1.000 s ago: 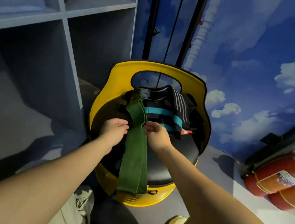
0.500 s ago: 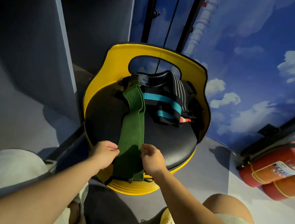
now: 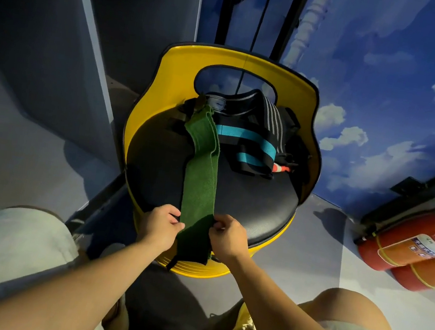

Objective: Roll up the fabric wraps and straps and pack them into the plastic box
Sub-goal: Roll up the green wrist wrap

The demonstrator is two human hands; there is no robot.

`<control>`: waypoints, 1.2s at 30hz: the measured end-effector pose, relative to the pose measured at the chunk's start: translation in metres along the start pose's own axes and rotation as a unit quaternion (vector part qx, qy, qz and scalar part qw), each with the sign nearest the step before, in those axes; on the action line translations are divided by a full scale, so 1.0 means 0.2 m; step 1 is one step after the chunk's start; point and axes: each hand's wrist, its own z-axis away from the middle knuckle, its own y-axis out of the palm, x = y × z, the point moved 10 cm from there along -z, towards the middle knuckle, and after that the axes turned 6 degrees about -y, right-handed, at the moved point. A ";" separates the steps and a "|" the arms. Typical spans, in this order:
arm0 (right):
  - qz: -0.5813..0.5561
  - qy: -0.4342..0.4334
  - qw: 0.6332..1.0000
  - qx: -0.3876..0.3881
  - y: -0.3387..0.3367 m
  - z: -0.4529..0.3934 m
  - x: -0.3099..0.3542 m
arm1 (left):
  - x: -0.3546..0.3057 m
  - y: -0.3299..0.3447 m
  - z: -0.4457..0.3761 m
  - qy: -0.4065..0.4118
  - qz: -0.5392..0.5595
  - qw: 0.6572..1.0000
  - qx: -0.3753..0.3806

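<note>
Starting the roll at the near end of the long green fabric wrap [image 3: 200, 187]

Our left hand [image 3: 161, 225] and right hand [image 3: 227, 236] each pinch a side edge of the wrap where it bends over the front of the round black seat of the yellow chair [image 3: 249, 211]. To roll well, we judge we should lift the hanging tail, fold it squarely, and keep both edges level and taut. Beyond our grip the wrap runs flat away to the pile of black, teal-striped straps [image 3: 248, 138]; no plastic box is in view.
</note>
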 end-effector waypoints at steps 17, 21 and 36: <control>-0.176 0.083 0.981 0.008 -0.02 0.04 -0.08 | 0.07 0.11 0.05 -0.196 0.197 0.952 0.129; -0.183 0.076 0.979 0.045 -0.01 0.08 -0.07 | 0.09 0.13 0.05 -0.218 0.217 0.942 0.135; -0.331 0.115 0.929 0.121 0.07 0.15 -0.09 | 0.04 0.20 0.24 -0.227 0.188 0.914 0.280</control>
